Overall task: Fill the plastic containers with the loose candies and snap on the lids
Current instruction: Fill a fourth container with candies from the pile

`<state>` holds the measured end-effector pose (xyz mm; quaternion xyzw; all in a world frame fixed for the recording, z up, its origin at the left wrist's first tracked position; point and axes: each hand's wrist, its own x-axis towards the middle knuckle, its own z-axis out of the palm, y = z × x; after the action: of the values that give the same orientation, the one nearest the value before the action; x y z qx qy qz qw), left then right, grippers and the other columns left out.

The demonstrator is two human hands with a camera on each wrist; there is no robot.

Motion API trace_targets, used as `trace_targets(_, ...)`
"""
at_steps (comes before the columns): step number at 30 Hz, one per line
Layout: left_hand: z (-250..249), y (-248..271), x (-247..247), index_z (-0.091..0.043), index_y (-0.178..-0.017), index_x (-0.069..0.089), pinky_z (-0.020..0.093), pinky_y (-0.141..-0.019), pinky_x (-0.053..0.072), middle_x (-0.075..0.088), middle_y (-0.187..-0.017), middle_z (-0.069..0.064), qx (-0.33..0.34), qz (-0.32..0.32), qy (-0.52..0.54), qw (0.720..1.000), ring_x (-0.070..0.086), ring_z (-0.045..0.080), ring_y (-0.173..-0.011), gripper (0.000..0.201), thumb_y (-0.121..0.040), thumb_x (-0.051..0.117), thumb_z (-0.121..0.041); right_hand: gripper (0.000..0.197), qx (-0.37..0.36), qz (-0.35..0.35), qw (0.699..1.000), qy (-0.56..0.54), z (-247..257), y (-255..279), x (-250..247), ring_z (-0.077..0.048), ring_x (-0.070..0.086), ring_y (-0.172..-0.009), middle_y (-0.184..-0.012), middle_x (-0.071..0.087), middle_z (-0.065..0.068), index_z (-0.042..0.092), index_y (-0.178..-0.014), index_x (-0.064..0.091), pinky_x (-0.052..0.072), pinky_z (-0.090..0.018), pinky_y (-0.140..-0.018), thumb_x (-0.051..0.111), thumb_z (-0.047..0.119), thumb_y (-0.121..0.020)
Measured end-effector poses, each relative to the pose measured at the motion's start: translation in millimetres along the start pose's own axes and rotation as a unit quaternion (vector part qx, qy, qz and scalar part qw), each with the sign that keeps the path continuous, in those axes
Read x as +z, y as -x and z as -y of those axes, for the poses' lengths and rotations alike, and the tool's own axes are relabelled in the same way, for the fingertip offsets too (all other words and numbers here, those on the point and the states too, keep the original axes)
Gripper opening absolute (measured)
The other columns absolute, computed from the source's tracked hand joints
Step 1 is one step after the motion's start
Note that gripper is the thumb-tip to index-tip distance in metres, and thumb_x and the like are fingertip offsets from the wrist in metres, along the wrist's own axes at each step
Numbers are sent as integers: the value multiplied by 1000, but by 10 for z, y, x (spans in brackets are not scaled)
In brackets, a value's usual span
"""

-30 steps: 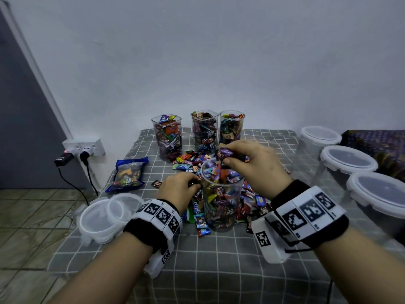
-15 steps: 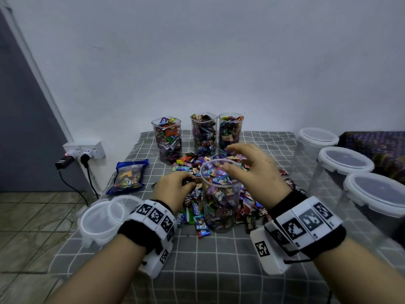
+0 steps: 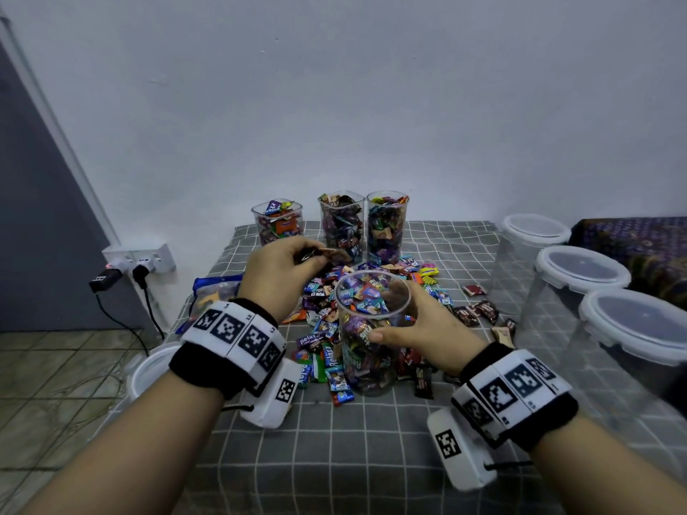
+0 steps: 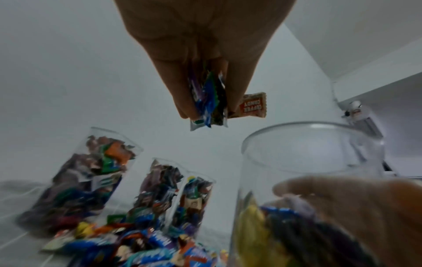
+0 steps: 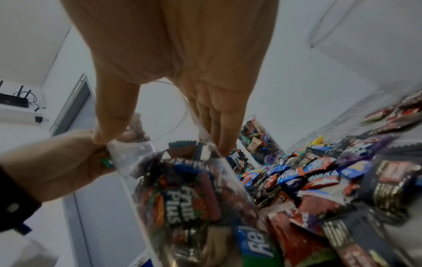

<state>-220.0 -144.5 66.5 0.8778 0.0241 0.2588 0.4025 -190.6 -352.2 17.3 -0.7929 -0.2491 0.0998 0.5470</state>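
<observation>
Head view: right hand (image 3: 420, 328) steadies container (image 3: 371, 328); left hand (image 3: 282, 273) pinches candies (image 4: 209, 101), which could slip past the rim

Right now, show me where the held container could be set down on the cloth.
Bare grey checked tablecloth lies near the table's front edge, between both wrists, and behind the loose wrapped candies toward the wall. Crowded: around the clear round container and by the lidded clear tubs at right.
</observation>
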Motion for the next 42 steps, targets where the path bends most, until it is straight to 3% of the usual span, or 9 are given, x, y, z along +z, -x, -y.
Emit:
trace_targets(10, -260, -5, 196, -26, -91, 70, 39, -82, 54, 71, -85, -4, 55, 70, 52, 995, 67, 13, -83, 14, -82, 70, -15, 82, -9, -13, 1000, -11, -65, -6, 23, -4, 58, -110, -117, 63, 10, 27, -125, 47, 46, -39, -100, 86, 45, -55)
trace_targets(19, -289, 38, 305, -18, -103, 72, 28, -85, 51, 68, -93, -5, 79, 91, 13, 993, 63, 9, -90, 22, -81, 72, -22, 83, -16, -21, 1000, -16, -100, -17, 44, -5, 60, -109, -116, 64, 8, 30, -126, 46, 46, -38, -100, 82, 46, -53)
trace_targets(23, -291, 49, 311, -19, -103, 72, 30, -87, 51, 66, -92, -9, 82, 97, 18, 992, 62, 8, -93, 23, -81, 72, -23, 74, -15, -25, 1000, -6, -83, 7, 42, -3, 58, -109, -116, 63, 11, 41, -116, 47, 45, -37, -101, 81, 49, -51)
trace_targets(27, -302, 52, 311, -21, -102, 72, 30, -89, 51, 67, -94, -9, 77, 102, 28, 991, 62, 6, -95, 20, -82, 71, -23, 60, -13, -26, 1000, -2, -93, 4, 25, 0, 55, -109, -110, 60, 16, 44, -107, 46, 44, -37, -102, 85, 28, -65)
trace_targets(30, -313, 60, 310, -23, -97, 72, 30, -88, 52, 69, -93, -8, 72, 105, 59, 990, 64, 4, -92, 15, -82, 70, -22, 63, -15, -28, 999, -6, -103, -1, 31, -1, 56, -109, -108, 61, 15, 45, -107, 46, 45, -37, -101, 86, 36, -59)
trace_targets(33, -310, 67, 278, -26, -91, 71, 31, -83, 55, 71, -89, -3, 67, 94, 91, 989, 66, 9, -85, 10, -83, 69, -20, 72, -16, -25, 999, -15, -123, -13, 46, -1, 59, -107, -111, 65, 12, 41, -115, 47, 46, -33, -99, 83, 44, -52)
trace_targets(36, -252, 62, 175, -29, -87, 70, 27, -79, 55, 71, -86, -5, 55, 72, 114, 989, 67, 8, -83, 12, -85, 67, -17, 67, -3, -15, 1000, -17, -89, 10, 13, 8, 59, -101, -110, 62, 15, 36, -117, 45, 46, -19, -91, 85, 27, -65)
trace_targets(39, -155, 53, -5, -27, -88, 69, 10, -65, 47, 67, -81, -14, 34, 80, 70, 994, 61, -8, -70, 9, -87, 65, -19, 68, 15, 22, 996, 84, -61, 49, -96, -2, 58, -107, -117, 60, 11, 29, -122, 46, 46, -24, -95, 84, 31, -66)
trace_targets(42, 0, 46, -191, -24, -92, 70, 16, -63, 45, 63, -77, -17, -20, 166, -35, 985, 57, -6, -66, 9, -87, 64, -27, 47, 67, 56, 956, 281, -76, 60, -253, -13, 55, -102, -109, 59, 3, 19, -113, 53, 43, -29, -88, 74, 36, -74)
